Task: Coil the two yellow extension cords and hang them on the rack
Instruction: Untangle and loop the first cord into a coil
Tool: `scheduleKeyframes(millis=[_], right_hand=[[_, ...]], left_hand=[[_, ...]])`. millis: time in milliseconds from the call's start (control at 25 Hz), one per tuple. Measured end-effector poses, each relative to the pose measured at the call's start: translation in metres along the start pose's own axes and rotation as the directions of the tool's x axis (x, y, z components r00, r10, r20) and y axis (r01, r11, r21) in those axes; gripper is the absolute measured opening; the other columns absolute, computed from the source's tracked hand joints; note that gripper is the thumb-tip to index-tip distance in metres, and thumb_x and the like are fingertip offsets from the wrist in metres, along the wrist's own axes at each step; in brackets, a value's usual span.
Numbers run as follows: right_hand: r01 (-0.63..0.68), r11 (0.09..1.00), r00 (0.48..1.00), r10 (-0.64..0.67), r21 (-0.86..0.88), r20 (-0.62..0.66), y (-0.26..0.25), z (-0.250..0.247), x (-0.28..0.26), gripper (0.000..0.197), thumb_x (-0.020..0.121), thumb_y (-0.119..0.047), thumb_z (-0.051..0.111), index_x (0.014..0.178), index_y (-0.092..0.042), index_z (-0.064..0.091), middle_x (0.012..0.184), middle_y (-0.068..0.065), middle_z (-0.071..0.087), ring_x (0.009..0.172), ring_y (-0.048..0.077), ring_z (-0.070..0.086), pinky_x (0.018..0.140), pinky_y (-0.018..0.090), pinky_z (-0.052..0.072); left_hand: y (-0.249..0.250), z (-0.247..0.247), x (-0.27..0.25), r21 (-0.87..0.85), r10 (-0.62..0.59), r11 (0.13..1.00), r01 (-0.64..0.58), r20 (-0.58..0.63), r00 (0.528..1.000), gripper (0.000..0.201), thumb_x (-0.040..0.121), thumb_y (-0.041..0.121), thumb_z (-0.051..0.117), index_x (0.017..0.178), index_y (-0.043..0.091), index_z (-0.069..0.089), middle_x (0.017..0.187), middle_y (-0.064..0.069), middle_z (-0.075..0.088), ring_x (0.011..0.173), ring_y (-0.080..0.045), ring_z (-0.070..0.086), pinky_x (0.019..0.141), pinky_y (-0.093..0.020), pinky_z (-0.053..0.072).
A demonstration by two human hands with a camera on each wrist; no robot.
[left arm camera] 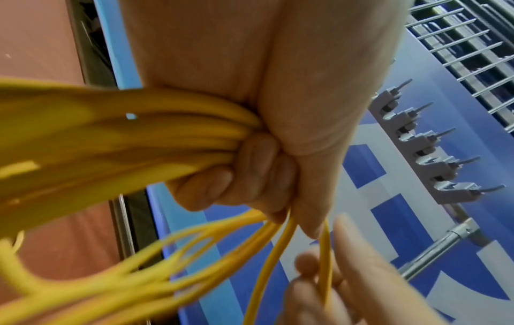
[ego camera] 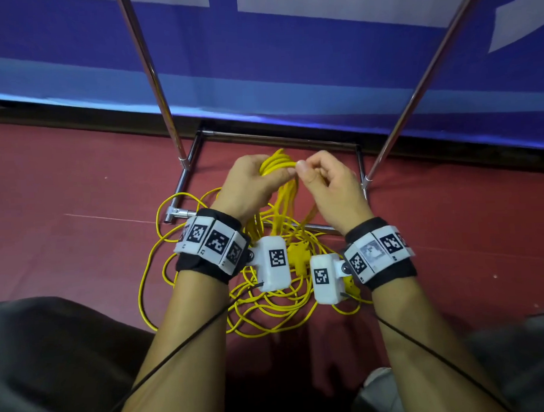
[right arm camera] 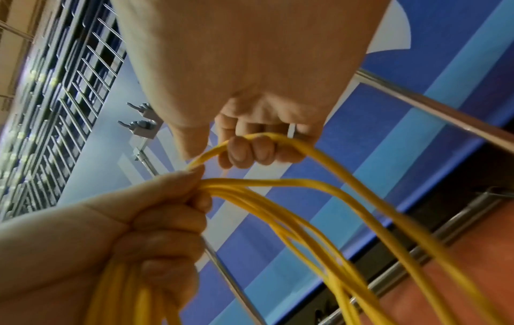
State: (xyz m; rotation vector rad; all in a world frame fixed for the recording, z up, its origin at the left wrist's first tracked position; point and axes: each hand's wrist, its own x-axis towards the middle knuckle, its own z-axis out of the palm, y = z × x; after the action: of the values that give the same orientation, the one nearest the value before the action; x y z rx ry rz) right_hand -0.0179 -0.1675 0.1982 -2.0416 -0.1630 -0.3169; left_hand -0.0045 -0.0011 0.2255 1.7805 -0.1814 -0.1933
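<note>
Yellow loops bunch in the left hand (ego camera: 251, 183), fist tight round the coil (ego camera: 277, 162); right hand (ego camera: 328, 180) pinches the next strand. Much cord (ego camera: 268, 310) lies loose on the floor below, rack (ego camera: 155, 83) bare in view, hanging undone.

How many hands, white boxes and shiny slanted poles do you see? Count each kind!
Hands: 2, the left hand and the right hand, both holding yellow cord
White boxes: 2
Shiny rack poles: 2
Total: 6
</note>
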Motion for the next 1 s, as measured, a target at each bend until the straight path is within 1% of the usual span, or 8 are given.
scheduleKeyframes(millis=[160,240,320,440,560,640,760,1000], right_hand=[[-0.163,0.983,0.983,0.169,-0.083,0.071,0.038,-0.016,-0.013,0.048,0.085,-0.063,0.051,0.068,-0.018,0.052,0.054,-0.012,0.04,0.056,0.006,0.035,0.06,0.032,0.033],[-0.267,0.961,0.964,0.266,0.073,0.022,0.046,-0.017,-0.018,0.05,0.084,-0.063,0.05,0.07,-0.015,0.056,0.058,-0.011,0.047,0.059,0.008,0.04,0.065,0.033,0.037],[-0.289,0.932,0.952,0.305,0.218,-0.043,0.042,-0.016,-0.017,0.037,0.087,-0.052,0.054,0.07,-0.019,0.058,0.055,-0.015,0.05,0.055,0.006,0.041,0.061,0.031,0.037],[-0.205,0.957,0.965,0.233,0.206,-0.123,0.033,-0.018,-0.012,0.03,0.091,-0.038,0.063,0.067,-0.02,0.057,0.054,-0.015,0.041,0.054,0.004,0.033,0.055,0.025,0.029],[-0.134,0.981,0.985,0.148,0.143,-0.093,0.025,-0.016,-0.008,0.026,0.091,-0.028,0.067,0.068,-0.016,0.059,0.056,-0.01,0.041,0.056,0.005,0.033,0.054,0.022,0.028],[-0.122,0.982,0.987,0.135,0.145,-0.087,0.021,-0.018,-0.006,0.027,0.088,-0.03,0.069,0.069,-0.015,0.059,0.061,0.004,0.041,0.059,0.01,0.033,0.055,0.026,0.028],[-0.141,0.973,0.981,0.162,0.184,-0.105,0.018,-0.028,-0.004,0.023,0.087,-0.025,0.071,0.069,-0.018,0.058,0.064,0.008,0.037,0.058,0.007,0.03,0.053,0.022,0.026],[-0.066,0.984,0.993,0.081,0.165,-0.087,-0.003,-0.031,0.003,0.023,0.089,-0.027,0.068,0.074,-0.012,0.059,0.065,0.01,0.039,0.061,0.017,0.032,0.055,0.028,0.026]], left_hand=[[0.007,-0.006,0.0,-0.299,-0.094,0.951,0.082,-0.025,0.995,0.023,0.094,0.006,0.061,0.074,0.011,0.051,0.047,0.01,0.031,0.041,-0.007,0.022,0.04,-0.019,0.021],[0.009,-0.011,0.0,-0.363,-0.134,0.926,0.101,-0.068,0.989,0.025,0.093,0.003,0.059,0.072,0.012,0.049,0.046,0.011,0.028,0.04,-0.007,0.02,0.039,-0.017,0.019],[0.009,-0.016,0.0,-0.382,-0.138,0.919,0.095,-0.086,0.987,0.029,0.092,0.003,0.061,0.069,0.013,0.048,0.046,0.009,0.028,0.039,-0.007,0.02,0.039,-0.018,0.02],[0.009,-0.02,-0.002,-0.31,-0.123,0.944,0.111,-0.019,0.992,0.027,0.09,0.009,0.067,0.07,0.014,0.051,0.048,0.009,0.03,0.042,-0.008,0.022,0.04,-0.019,0.023],[0.011,-0.018,-0.005,-0.252,-0.135,0.958,0.138,0.03,0.99,0.023,0.089,0.019,0.071,0.076,0.013,0.053,0.051,0.008,0.034,0.045,-0.01,0.026,0.043,-0.02,0.024],[0.012,-0.02,-0.004,-0.294,-0.18,0.938,0.185,0.043,0.983,0.023,0.092,0.027,0.067,0.079,0.012,0.055,0.052,0.007,0.038,0.045,-0.01,0.029,0.044,-0.02,0.025],[0.015,-0.026,-0.003,-0.408,-0.264,0.877,0.253,0.031,0.964,0.033,0.095,0.04,0.06,0.08,0.011,0.058,0.052,0.005,0.044,0.045,-0.01,0.035,0.045,-0.02,0.029],[0.018,-0.008,-0.007,-0.1,-0.102,0.989,0.11,0.086,0.991,0.033,0.091,0.038,0.068,0.072,0.013,0.055,0.051,0.005,0.037,0.047,-0.013,0.028,0.047,-0.026,0.023]])
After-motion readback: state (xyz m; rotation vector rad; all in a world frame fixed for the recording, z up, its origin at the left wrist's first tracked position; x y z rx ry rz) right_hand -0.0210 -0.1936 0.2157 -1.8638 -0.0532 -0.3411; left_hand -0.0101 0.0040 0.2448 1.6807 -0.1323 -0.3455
